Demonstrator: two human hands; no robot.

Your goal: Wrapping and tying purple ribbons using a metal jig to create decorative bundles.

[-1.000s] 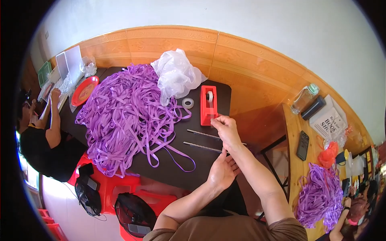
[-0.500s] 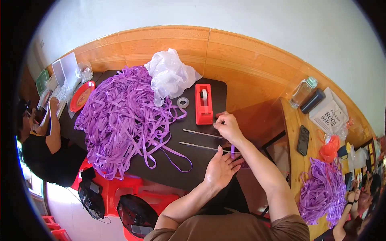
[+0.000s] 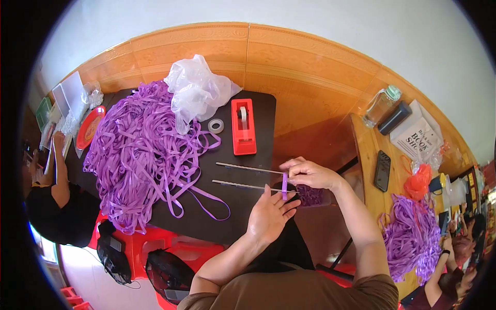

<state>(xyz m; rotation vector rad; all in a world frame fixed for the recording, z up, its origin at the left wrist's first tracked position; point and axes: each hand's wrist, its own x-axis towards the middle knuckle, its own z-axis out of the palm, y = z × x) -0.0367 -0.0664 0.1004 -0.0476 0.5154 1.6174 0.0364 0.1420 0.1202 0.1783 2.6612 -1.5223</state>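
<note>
Two thin metal rods, the upper rod [image 3: 245, 167] and the lower rod [image 3: 240, 184], lie side by side and reach past the right edge of the dark table [image 3: 262, 124]. Across their right ends runs a short purple ribbon [image 3: 284, 187]. My right hand [image 3: 310, 174] is closed, thumb and fingertips at the ribbon's upper end; whether a bit of tape is also there is hidden. Palm up, my left hand [image 3: 269, 213] has its fingers stretched and spread just below the lower rod, beside the ribbon's lower end.
A red tape dispenser [image 3: 244, 144], a tape roll [image 3: 216, 126], a white plastic bag [image 3: 199, 88] and a big heap of purple ribbon [image 3: 139, 160] are on the table. A container of purple pieces [image 3: 312, 196] sits below my right hand. At left, a person [image 3: 64, 206] works.
My right hand has come down and away from the tape dispenser to the ribbon on the rods. My left hand stays open beneath it. The whole view has shifted slightly.
</note>
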